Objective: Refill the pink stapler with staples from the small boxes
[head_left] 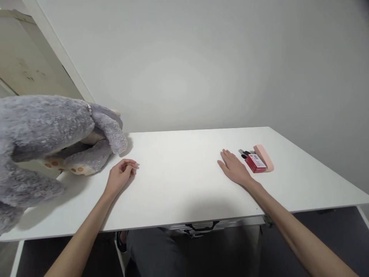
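My left hand point(121, 173) rests on its side on the white table point(178, 181), its fingers loosely bent and a little apart, with nothing visible in them. It lies nearest to a large grey plush toy point(49, 123). Palm down on the tabletop, my right hand point(234, 166) is open and holds nothing. Just right of it sits a small red and white box point(256, 163). Against the box's far right side lies a pink case point(263, 157). Behind the box is a small black and silver item point(243, 153), partly hidden, whose kind I cannot make out.
The plush toy leans over the table's left end, its paws on the surface. A plain grey wall point(178, 65) rises behind the table. Under the front edge, a black handle point(201, 227) on a silvery case shows beside my dark-clothed leg point(155, 252).
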Motion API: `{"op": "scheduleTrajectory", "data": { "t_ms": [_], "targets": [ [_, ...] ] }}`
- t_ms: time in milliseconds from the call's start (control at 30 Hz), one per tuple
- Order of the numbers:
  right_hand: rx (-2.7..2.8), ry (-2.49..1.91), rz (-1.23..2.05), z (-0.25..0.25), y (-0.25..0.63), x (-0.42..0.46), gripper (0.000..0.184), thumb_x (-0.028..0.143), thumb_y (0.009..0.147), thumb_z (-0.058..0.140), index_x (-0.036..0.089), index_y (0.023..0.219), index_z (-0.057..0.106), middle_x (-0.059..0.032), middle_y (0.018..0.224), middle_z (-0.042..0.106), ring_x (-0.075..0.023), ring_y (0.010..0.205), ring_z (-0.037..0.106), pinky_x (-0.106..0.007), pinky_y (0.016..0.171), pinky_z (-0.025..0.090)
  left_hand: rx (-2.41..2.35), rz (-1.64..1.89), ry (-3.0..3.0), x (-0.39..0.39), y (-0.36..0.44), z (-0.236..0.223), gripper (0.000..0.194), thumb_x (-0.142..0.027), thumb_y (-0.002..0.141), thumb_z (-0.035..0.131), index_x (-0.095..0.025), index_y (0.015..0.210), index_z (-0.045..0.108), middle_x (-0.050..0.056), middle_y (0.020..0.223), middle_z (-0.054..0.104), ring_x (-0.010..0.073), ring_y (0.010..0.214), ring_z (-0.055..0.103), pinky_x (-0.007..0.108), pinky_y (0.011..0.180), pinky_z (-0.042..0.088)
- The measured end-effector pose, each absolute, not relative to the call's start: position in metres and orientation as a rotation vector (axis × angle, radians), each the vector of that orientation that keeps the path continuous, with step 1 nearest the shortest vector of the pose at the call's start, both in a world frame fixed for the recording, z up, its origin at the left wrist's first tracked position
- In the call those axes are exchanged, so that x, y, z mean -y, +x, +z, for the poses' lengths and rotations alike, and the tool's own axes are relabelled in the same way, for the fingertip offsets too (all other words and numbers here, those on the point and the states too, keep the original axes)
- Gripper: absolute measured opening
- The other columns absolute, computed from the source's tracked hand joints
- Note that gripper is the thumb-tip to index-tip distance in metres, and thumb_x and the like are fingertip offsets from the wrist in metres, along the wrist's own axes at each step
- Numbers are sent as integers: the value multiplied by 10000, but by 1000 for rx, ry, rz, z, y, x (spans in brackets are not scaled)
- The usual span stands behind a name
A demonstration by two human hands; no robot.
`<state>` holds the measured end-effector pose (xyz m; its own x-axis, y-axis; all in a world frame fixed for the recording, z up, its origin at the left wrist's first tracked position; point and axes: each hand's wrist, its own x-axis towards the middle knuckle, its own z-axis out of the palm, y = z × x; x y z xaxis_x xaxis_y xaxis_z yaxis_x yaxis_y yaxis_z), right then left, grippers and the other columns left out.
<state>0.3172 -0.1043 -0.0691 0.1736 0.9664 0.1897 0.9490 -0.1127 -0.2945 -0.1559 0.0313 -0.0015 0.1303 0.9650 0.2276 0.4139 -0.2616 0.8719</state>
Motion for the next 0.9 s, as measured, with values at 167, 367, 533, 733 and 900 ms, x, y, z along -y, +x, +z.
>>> {"op": "scheduleTrajectory", "data": {
  "t_ms": [167,367,533,733,900],
  "targets": [
    [1934,-2031,29,-65,282,119,756,581,1120,214,74,1645,412,-178,1750,318,-290,1648,258,-506,1352,222,-1522,993,2102,-11,-150,0,202,-308,880,528,-220,941,699,46,931,784,215,778,683,347,787,513],
    [2000,-1980,-18,-64,242,133,704,571,1123,253,155,1675,388,-131,1764,296,-304,1656,231,-552,1344,228,-1353,825,2655,25,-127,-3,275,-332,1014,451,-219,1091,689,113,1183,748,304,1107,682,470,996,507],
    [2007,-1978,-81,-66,225,141,668,521,1133,268,136,1659,414,-138,1751,330,-307,1648,257,-539,1343,239,-1369,690,2707,50,-106,-18,412,-417,1078,426,-190,1365,616,145,1545,600,350,1499,483,561,1200,433],
    [1988,-1898,-101,-66,211,151,668,538,1127,299,149,1657,415,-148,1743,344,-330,1646,260,-580,1327,258,-1343,557,2696,66,-91,-29,545,-478,1082,430,-216,1551,526,115,1674,471,361,1603,352,605,1278,361],
    [1972,-1858,-18,-62,208,155,645,531,1124,330,192,1668,404,-128,1738,359,-329,1640,279,-601,1319,279,-1329,657,2598,65,-93,-28,512,-468,1079,453,-259,1536,551,78,1649,511,333,1588,390,594,1291,356]
  ]
}}
